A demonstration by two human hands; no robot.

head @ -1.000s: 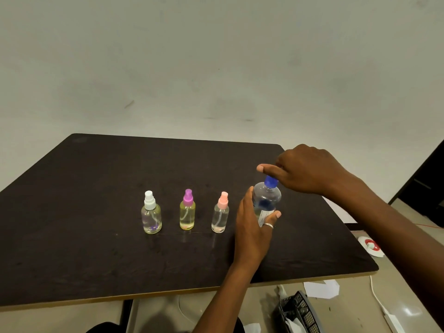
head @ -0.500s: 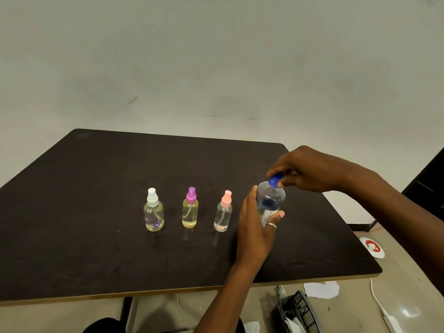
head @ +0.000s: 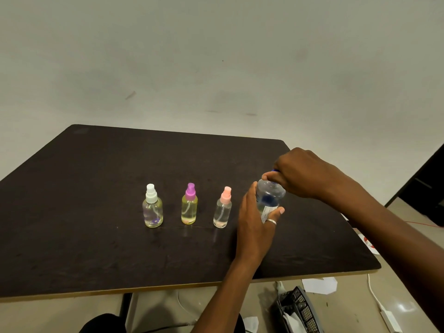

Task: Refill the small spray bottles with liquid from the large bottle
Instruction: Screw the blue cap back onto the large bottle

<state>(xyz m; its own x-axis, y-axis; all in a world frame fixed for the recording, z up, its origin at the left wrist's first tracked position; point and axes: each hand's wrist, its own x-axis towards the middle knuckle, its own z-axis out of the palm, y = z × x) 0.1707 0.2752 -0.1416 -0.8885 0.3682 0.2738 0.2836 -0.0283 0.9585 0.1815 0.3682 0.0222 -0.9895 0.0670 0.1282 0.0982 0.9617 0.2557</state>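
While your left hand (head: 254, 227) was wrapped round the side of the large bottle (head: 270, 198), thumb on one side and fingers curled round the other, your right hand (head: 305, 174) was bent over the top, pinching the blue cap (head: 274, 170), which was mostly hidden under your fingers. The bottle was near the right side of the dark table (head: 96, 236), just past the pink-topped spray bottle (head: 223, 210). The purple-topped spray bottle (head: 189, 205) and the white-topped spray bottle (head: 152, 207) stood further to your left. Its long side ran up and down and its cap end pointed up, maybe leaning a tiny bit. Its bottom was hidden behind your left hand, so I could not tell if it sat on the table. I think a few things could have gone wrong. If you squeezed hard as the cap came loose, liquid could have jumped out of the neck. If the cap let go all at once, your hands could have jerked and tipped the bottle, or bumped the pink-topped one close by. All three small bottles had their tops on, so pouring before those came off would only have made a puddle.
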